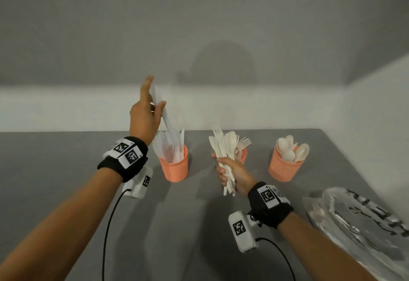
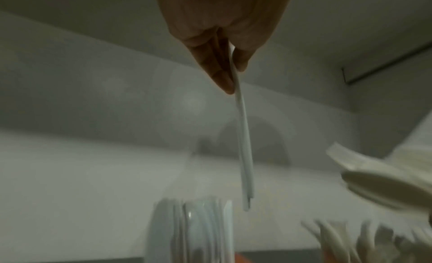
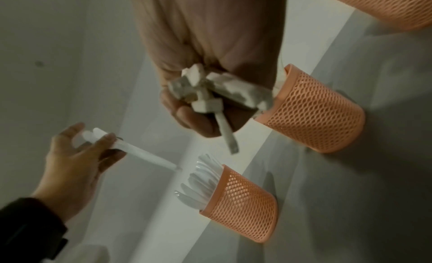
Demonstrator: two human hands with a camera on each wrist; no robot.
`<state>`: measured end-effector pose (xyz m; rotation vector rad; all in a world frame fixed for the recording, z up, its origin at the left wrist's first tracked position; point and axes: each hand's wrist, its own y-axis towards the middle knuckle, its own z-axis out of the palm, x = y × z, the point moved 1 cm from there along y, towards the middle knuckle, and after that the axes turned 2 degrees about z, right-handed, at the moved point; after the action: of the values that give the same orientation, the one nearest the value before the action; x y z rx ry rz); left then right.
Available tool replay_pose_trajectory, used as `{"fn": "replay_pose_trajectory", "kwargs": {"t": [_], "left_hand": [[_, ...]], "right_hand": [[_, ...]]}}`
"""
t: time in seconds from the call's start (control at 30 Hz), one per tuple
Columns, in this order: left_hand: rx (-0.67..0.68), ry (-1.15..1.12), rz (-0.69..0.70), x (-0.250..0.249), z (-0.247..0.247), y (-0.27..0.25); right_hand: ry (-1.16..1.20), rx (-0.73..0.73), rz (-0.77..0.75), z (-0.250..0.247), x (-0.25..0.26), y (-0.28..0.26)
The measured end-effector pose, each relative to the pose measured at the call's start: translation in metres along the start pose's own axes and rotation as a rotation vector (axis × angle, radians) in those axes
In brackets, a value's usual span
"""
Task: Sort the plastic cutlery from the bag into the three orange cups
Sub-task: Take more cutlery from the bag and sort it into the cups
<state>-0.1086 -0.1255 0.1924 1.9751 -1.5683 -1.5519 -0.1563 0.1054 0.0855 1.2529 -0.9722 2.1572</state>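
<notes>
Three orange mesh cups stand on the grey table. The left cup (image 1: 174, 166) holds white knives, the middle cup (image 1: 242, 156) is mostly hidden behind my right hand, and the right cup (image 1: 284, 168) holds spoons. My left hand (image 1: 146, 114) is raised above the left cup and pinches white knives (image 1: 159, 106) between thumb and fingers, their tips pointing down just over the cup (image 3: 243, 198). My right hand (image 1: 230, 173) grips a bundle of mixed forks and spoons (image 1: 225, 148) upright in front of the middle cup.
The clear plastic bag (image 1: 358, 218) with black lettering lies at the right front of the table, some cutlery showing inside. A white wall stands close behind the cups and along the right side. Cables run from both wrist cameras.
</notes>
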Motion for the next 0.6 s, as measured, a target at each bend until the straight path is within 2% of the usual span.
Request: {"fn": "replay_pose_trajectory", "kwargs": {"t": [0.07, 0.17, 0.43, 0.47, 0.53, 0.6], "left_hand": [[0.068, 0.069, 0.05, 0.009, 0.011, -0.009], [0.139, 0.092, 0.041, 0.026, 0.029, -0.029], [0.394, 0.328, -0.135, 0.059, 0.062, -0.074], [0.404, 0.362, -0.127, 0.059, 0.062, -0.075], [0.41, 0.421, -0.019, 0.057, 0.062, -0.075], [0.322, 0.4, 0.064, 0.049, 0.061, -0.074]], "right_hand": [[0.024, 0.038, 0.014, 0.003, 0.001, 0.0], [0.037, 0.069, 0.023, 0.004, 0.001, 0.0], [0.067, 0.126, 0.057, -0.002, 0.001, -0.001], [0.074, 0.124, 0.057, -0.004, 0.001, -0.001], [0.098, 0.119, 0.064, -0.006, 0.002, -0.001], [0.115, 0.115, 0.066, -0.007, 0.001, -0.001]]}}
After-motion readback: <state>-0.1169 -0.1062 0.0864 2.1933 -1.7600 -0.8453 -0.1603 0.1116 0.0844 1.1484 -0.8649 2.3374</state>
